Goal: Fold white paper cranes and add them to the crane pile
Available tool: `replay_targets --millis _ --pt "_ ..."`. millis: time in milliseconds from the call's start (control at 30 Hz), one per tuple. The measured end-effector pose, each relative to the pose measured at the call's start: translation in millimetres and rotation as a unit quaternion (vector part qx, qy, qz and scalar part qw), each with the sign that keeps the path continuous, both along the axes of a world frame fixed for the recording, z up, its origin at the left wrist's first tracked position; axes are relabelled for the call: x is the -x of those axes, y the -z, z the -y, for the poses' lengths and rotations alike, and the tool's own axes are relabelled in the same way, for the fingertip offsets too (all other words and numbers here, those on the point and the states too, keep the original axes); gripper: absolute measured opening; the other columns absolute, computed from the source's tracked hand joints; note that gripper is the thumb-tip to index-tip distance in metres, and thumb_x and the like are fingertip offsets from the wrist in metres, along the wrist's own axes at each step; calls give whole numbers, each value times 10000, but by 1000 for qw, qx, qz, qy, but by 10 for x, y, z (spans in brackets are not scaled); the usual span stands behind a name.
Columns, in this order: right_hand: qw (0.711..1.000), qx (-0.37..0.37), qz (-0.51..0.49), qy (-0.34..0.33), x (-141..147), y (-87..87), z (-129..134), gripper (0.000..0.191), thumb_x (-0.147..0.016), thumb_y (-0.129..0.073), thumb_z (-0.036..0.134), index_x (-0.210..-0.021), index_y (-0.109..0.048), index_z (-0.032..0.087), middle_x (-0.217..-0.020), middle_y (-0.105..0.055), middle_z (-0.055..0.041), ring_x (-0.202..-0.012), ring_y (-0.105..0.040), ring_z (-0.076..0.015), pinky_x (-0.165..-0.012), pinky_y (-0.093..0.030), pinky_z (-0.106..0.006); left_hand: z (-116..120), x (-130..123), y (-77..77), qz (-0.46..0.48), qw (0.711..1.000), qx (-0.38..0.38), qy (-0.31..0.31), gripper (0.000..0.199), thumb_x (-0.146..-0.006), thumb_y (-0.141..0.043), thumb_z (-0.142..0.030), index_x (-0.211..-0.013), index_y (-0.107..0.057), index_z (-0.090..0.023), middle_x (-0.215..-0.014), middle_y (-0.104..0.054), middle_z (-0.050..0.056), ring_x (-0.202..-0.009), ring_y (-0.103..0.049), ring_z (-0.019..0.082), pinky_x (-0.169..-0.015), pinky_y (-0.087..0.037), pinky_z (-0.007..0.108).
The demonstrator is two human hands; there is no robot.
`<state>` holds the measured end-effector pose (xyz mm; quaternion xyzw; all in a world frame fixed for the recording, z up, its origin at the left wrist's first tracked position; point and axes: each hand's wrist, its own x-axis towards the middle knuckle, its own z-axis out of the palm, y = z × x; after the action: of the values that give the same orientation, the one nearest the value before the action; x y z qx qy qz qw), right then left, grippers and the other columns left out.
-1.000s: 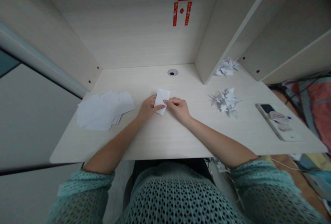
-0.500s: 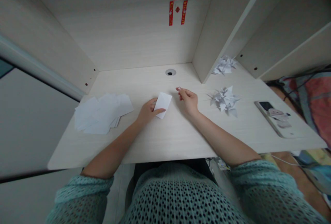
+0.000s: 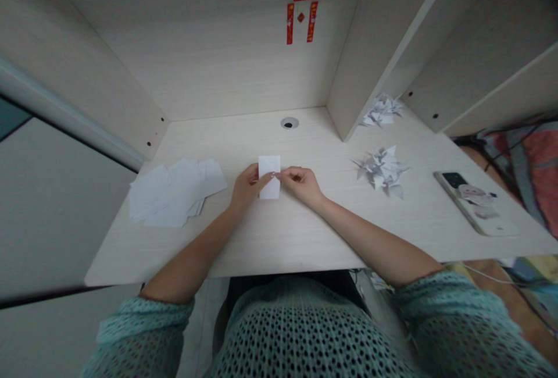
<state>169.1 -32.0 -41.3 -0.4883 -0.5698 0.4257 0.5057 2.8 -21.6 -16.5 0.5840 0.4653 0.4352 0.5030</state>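
Observation:
A small folded sheet of white paper stands out in front of me, its long sides running away from my body. My left hand grips it from the left, thumb across its face and fingers behind. From the right, my right hand pinches the paper's right edge between thumb and finger, close to the left thumb's tip. Left of my hands lies a loose pile of white paper sheets. To the right is a heap of folded white paper cranes.
More folded paper pieces lie behind the upright divider. A phone in a pale case rests near the desk's right end. The desk has a round cable hole at the back; red paper strips decorate the back panel.
My right hand has moved left and down onto the paper, from which it was apart. The paper has turned from a tilt to upright in my left hand.

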Motion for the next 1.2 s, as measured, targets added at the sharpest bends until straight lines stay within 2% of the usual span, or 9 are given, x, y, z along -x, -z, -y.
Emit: replay_targets --millis 267,400,500,600,633,700,867,1067,1200 --pt "996 -22 65 -59 84 -48 117 361 -758 -605 502 -634 -676 171 -558 -574 -3 -504 -416 -97 -485 -319 -245 -6 -9 8 17 994 82 -75 359 -581 -777 -448 -697 -713 -114 -687 -705 91 -547 -613 169 -469 -440 254" --pt "994 1 53 -97 107 -47 144 378 -749 -611 521 -636 -680 167 -546 -575 -2 -486 -418 -96 -471 -310 -244 -6 -43 -13 78 986 102 -109 373 -569 -786 -438 -738 -717 -113 -735 -719 100 -571 -626 169 -491 -455 257" --pt "982 11 94 -162 155 -36 227 370 -769 -602 496 -610 -662 167 -535 -571 0 -470 -427 -94 -468 -315 -242 -98 8 -47 123 973 91 -172 419 -579 -775 -449 -819 -712 -112 -824 -727 118 -645 -652 172 -540 -478 253" --pt "944 -77 176 -269 213 -67 334 317 -788 -605 431 -585 -647 191 -562 -582 10 -517 -475 -101 -551 -373 -249 -208 100 -71 165 953 49 -249 436 -608 -752 -463 -846 -701 -102 -862 -726 128 -694 -665 164 -592 -493 245" --pt "939 -108 184 -271 223 -89 356 307 -806 -589 413 -593 -649 201 -576 -583 8 -547 -493 -109 -580 -386 -254 -227 120 -72 163 950 46 -261 440 -602 -758 -456 -852 -698 -100 -867 -726 131 -697 -667 167 -591 -495 245" --pt "949 -141 171 -222 216 -140 365 265 -836 -561 392 -669 -670 217 -632 -601 -5 -612 -522 -129 -623 -405 -268 -227 123 -67 151 956 55 -246 449 -607 -756 -457 -871 -693 -99 -891 -726 136 -718 -676 183 -600 -505 258" --pt "985 -125 113 22 118 -185 228 230 -857 -546 394 -855 -688 213 -795 -661 -57 -718 -559 -162 -683 -424 -297 -88 -6 -47 123 975 49 -179 433 -612 -757 -456 -867 -704 -110 -856 -734 122 -720 -685 200 -621 -529 283" --pt "992 -93 83 -2 141 -67 147 226 -749 -669 444 -802 -711 228 -794 -692 -48 -736 -580 -173 -653 -423 -284 40 -69 -16 93 987 59 -115 384 -636 -747 -447 -824 -712 -113 -842 -734 112 -703 -683 203 -624 -543 298" --pt "1000 -16 16 15 130 -15 79 280 -760 -630 471 -738 -685 198 -670 -642 -19 -591 -514 -137 -553 -366 -260 20 -35 21 87 990 43 -99 353 -684 -709 -460 -819 -704 -135 -803 -727 71 -689 -671 179 -640 -534 284"
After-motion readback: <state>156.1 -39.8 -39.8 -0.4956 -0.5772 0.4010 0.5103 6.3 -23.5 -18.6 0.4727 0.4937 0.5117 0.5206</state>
